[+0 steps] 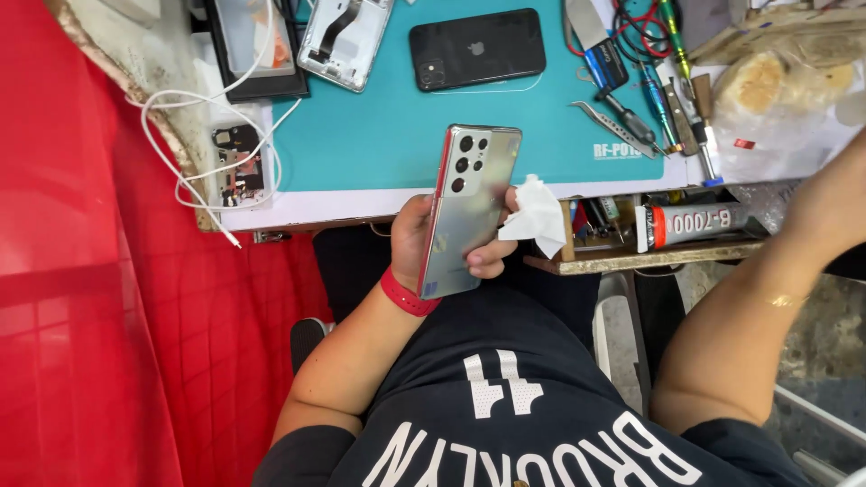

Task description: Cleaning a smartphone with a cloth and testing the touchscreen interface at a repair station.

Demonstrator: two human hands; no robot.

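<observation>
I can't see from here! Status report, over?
Left hand grips silver phone, camera side up. White tissue at its fingers. Right hand out of view. Nothing blocking, over.

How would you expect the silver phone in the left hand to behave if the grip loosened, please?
The silver phone looks glossy, so it would probably slip easily. The left hand pinches only its lower half, leaving it likely top-heavy. It looks thin and rigid, with a raised camera cluster, so a drop could well damage it.
</observation>
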